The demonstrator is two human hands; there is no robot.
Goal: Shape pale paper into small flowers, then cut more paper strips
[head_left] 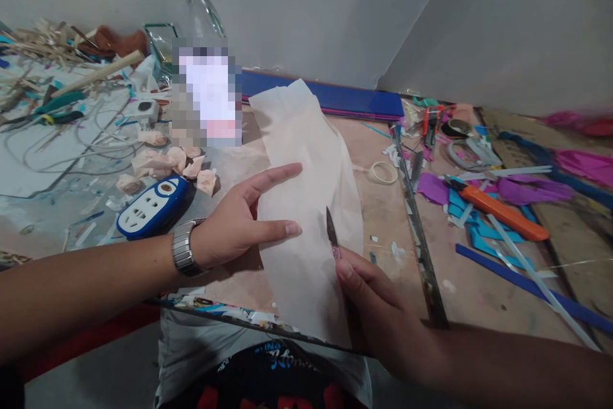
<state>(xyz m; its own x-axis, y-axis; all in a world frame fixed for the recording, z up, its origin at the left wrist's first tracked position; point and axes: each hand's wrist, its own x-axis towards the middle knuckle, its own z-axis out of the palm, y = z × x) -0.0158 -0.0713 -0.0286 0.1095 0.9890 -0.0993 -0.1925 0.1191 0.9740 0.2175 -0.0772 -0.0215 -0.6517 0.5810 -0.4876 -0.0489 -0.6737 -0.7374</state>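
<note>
A long sheet of thin white paper [306, 141] lies on the work board [383, 217], its near end hanging over the front edge. My left hand [244, 217] rests flat on the sheet's left side, thumb and index finger spread apart. In my right hand [378, 300] is a small pointed knife [331, 228] with a pinkish handle, gripped between thumb and fingers. The dark blade points away from me, above or against the right part of the paper; I cannot tell whether it touches.
Left of the paper are a blue-and-white power socket [156, 206], crumpled paper pieces [165, 160] and pliers [57, 106]. A red-capped bottle [204, 16] stands behind. At right lie a tape roll [383, 173], an orange cutter [500, 210] and coloured scraps. Blue sheets [330, 91] line the wall.
</note>
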